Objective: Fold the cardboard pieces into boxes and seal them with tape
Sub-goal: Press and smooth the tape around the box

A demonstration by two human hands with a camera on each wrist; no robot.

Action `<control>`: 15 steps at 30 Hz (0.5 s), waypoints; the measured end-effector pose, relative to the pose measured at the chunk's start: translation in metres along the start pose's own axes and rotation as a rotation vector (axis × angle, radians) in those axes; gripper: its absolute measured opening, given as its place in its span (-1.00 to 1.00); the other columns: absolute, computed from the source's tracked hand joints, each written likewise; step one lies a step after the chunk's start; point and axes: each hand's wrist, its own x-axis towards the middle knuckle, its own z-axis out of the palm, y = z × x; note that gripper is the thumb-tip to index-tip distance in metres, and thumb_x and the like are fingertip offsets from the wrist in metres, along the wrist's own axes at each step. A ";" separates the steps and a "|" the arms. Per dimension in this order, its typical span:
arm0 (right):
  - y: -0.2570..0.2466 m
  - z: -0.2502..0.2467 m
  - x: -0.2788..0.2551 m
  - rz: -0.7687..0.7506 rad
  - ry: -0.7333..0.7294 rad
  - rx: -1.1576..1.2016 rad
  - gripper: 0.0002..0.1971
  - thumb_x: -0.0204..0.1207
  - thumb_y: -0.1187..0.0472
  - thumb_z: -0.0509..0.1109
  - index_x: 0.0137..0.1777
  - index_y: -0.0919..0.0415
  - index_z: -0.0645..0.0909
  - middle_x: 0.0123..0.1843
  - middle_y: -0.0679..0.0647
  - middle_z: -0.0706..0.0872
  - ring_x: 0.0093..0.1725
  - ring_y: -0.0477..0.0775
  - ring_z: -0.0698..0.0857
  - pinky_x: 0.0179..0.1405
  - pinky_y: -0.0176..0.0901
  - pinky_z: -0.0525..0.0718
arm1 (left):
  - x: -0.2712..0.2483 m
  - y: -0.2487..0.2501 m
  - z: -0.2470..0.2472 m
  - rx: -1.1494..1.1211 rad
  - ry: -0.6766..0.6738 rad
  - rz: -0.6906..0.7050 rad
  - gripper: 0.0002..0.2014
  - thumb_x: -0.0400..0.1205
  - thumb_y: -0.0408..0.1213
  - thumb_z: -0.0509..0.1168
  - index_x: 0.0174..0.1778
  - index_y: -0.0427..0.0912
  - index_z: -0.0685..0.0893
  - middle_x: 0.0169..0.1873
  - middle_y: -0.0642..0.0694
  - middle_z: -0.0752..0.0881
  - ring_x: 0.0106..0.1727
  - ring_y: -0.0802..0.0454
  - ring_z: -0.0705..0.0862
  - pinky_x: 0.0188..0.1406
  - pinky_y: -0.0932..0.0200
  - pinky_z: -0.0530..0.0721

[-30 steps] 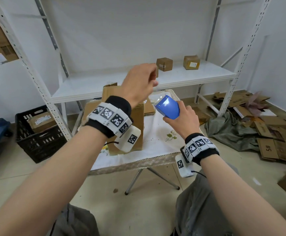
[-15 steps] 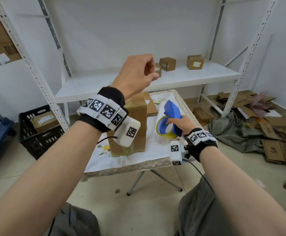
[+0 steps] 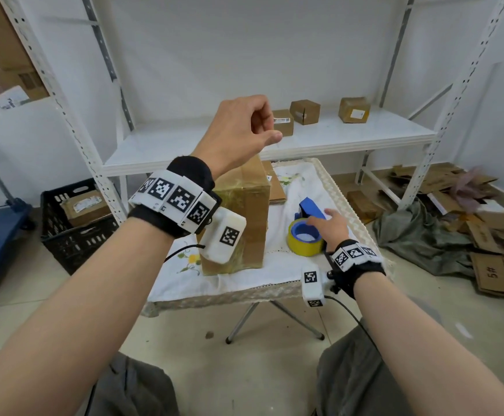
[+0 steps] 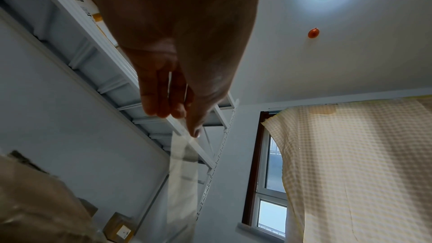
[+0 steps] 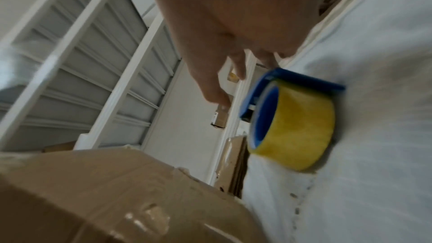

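Left hand (image 3: 238,130): I pinch a clear tape strip (image 4: 182,182) above the box (image 3: 238,223); its length hangs toward the box.
Right hand (image 3: 331,226): fingers relaxed, seemingly touching the tape dispenser (image 3: 306,232), right of the box.

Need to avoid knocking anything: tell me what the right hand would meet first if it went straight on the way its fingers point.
The right hand would probably meet the blue tape dispenser holding a yellow roll.

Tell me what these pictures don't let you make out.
- Head view: the left hand hides whatever it pinches; the left wrist view shows a clear tape strip.
- Head view: labels on the small shelf boxes are too small to read.
- Right wrist view: blur hides whether the right hand touches the tape dispenser.
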 end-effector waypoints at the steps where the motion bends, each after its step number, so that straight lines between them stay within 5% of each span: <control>1: -0.007 -0.001 -0.005 -0.063 0.046 0.096 -0.39 0.57 0.21 0.52 0.61 0.20 0.46 0.55 0.29 0.55 0.49 0.25 0.58 0.46 0.16 0.60 | 0.000 -0.001 0.000 -0.009 0.004 -0.006 -0.79 0.56 -0.25 0.54 -0.24 -0.08 0.60 -0.38 0.19 0.61 -0.43 0.34 0.52 -0.29 0.50 0.49; 4: -0.037 -0.007 -0.024 -0.193 -0.013 0.602 -0.64 0.69 0.08 0.39 0.41 0.24 0.62 0.26 0.25 0.79 0.28 0.14 0.77 0.40 0.05 0.68 | -0.001 -0.003 0.000 -0.027 0.016 -0.028 -0.80 0.57 -0.24 0.53 -0.23 -0.10 0.61 -0.38 0.17 0.61 -0.41 0.31 0.52 -0.29 0.48 0.50; 7: -0.063 -0.016 -0.042 -0.234 -0.325 0.958 -0.51 0.75 -0.16 0.24 0.42 0.23 0.56 0.11 0.21 0.78 0.15 0.17 0.81 0.27 0.01 0.74 | -0.002 -0.004 -0.003 -0.052 0.032 -0.042 -0.80 0.56 -0.23 0.54 -0.23 -0.11 0.63 -0.37 0.15 0.63 -0.39 0.29 0.52 -0.30 0.48 0.51; 12: -0.077 -0.013 -0.051 -0.372 -0.484 0.839 -0.52 0.69 0.39 0.38 0.58 0.25 0.40 -0.09 0.07 0.70 -0.07 0.02 0.73 0.14 -0.15 0.71 | -0.005 -0.006 -0.011 -0.079 0.052 -0.058 -0.82 0.56 -0.22 0.55 -0.20 -0.12 0.66 -0.34 0.13 0.68 -0.37 0.31 0.56 -0.29 0.48 0.53; 15: -0.083 -0.012 -0.055 -0.418 -0.492 0.812 -0.51 0.68 0.48 0.35 0.58 0.30 0.39 -0.16 0.06 0.69 -0.12 -0.02 0.70 0.11 -0.18 0.69 | -0.009 -0.013 -0.019 -0.113 0.076 -0.084 -0.83 0.57 -0.23 0.55 -0.18 -0.15 0.68 -0.35 0.14 0.69 -0.35 0.28 0.60 -0.30 0.42 0.59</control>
